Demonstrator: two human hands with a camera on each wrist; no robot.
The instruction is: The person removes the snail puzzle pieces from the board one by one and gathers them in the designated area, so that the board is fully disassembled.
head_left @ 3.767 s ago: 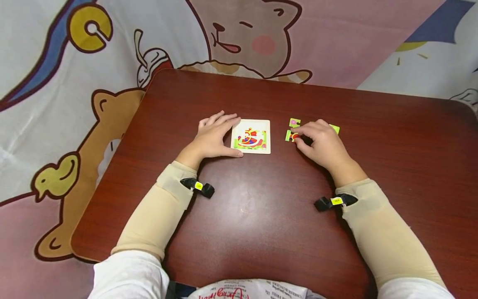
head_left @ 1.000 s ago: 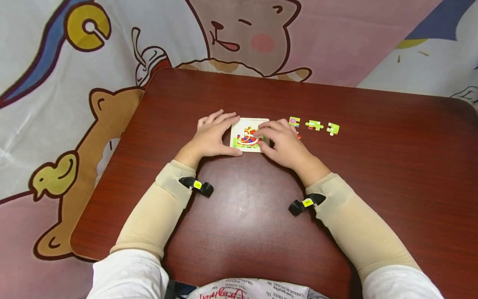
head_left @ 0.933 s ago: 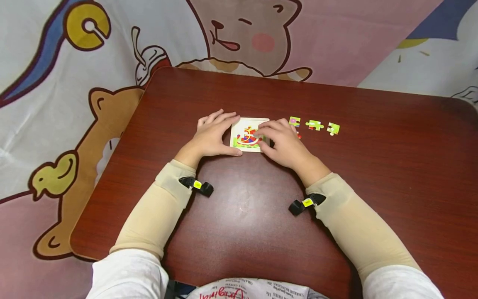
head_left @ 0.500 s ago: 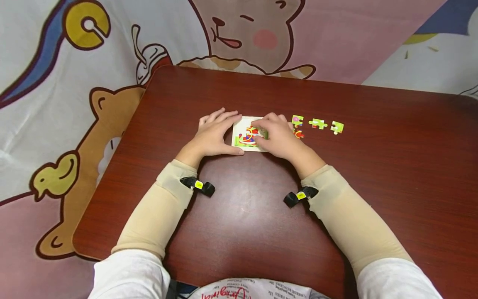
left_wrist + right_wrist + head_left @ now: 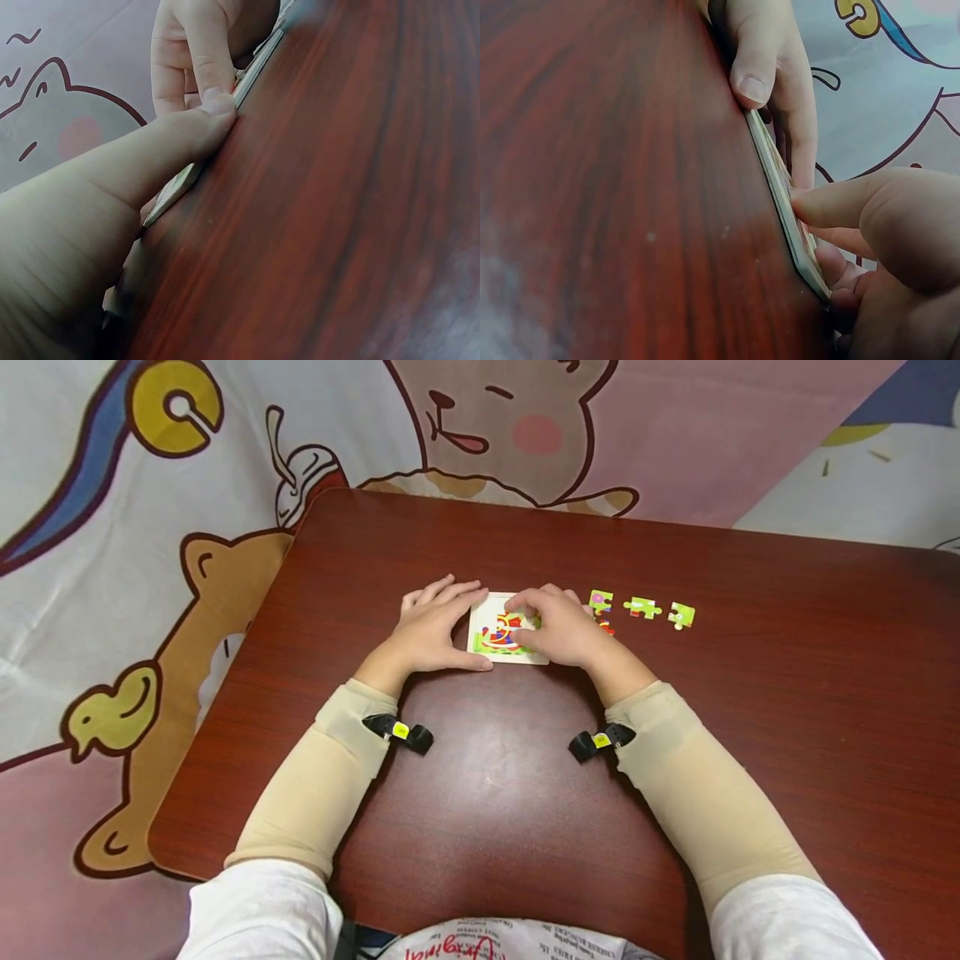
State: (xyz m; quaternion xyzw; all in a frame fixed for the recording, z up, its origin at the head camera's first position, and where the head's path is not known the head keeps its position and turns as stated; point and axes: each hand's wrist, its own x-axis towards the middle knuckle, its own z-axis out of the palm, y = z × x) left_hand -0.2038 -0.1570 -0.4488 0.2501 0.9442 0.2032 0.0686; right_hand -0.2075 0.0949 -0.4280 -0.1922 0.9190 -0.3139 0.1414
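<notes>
A small square jigsaw board (image 5: 480, 610) with a pale frame lies on the table, part of a red, blue and green picture in it. My left hand (image 5: 427, 628) spans its left side, fingers spread; the index fingertip is at the far corner and the thumb along the near edge, also seen in the left wrist view. My right hand (image 5: 562, 625) is over the board's right part, thumb and index finger on either side of a green and red puzzle piece (image 5: 531, 622). In the right wrist view the right thumb (image 5: 832, 201) touches the board's face.
Right of the board lie loose puzzle pieces: one with a pink flower (image 5: 600, 601), a green one (image 5: 642, 607), another green one (image 5: 681, 615), and a red one (image 5: 608, 627) partly behind the right hand. The brown table (image 5: 495, 827) meets a cartoon cloth (image 5: 690, 435) at its far edge.
My right hand went from the loose pieces leftward onto the board, then shifted a little further over it. The left hand has stayed at the board's left side.
</notes>
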